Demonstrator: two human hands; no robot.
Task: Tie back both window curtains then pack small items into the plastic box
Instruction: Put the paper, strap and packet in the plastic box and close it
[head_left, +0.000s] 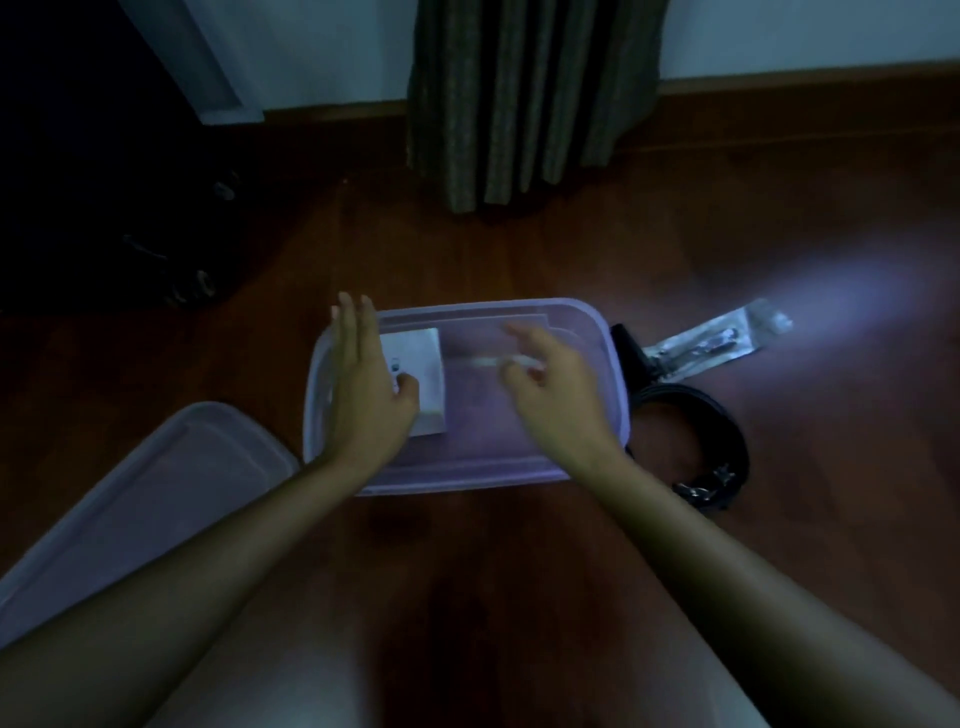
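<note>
At the far left the plastic box's lid (156, 478) lies off on the wooden floor (493, 545), so the container stands ready for filling. Next comes the left hand (363, 384), released, with its fingers straight over the left rim of the plastic box (467, 480) and the thumb resting on a small white carton (423, 374) that already sits inside at the left end. Over the middle of the box the right hand (556, 384) has its fingers curled and pinches a thin white item (483, 361). The item is too blurred to say what it is, and it hangs above the bare part of the box's bottom. Just right of the box, on the floor, lie a coiled black belt (691, 441) and, beyond it, a clear sealed packet (711, 343), neither yet packed. Behind the box one curtain (524, 104) hangs bunched in narrow folds down to the floor. Its tie, if any, is out of view, so whether the curtain part of the job is finished cannot be told. By my reading the packing is in its early part: one item is in, a second is about to go in, at least two more wait at the right, and the lid has yet to go on.
</note>
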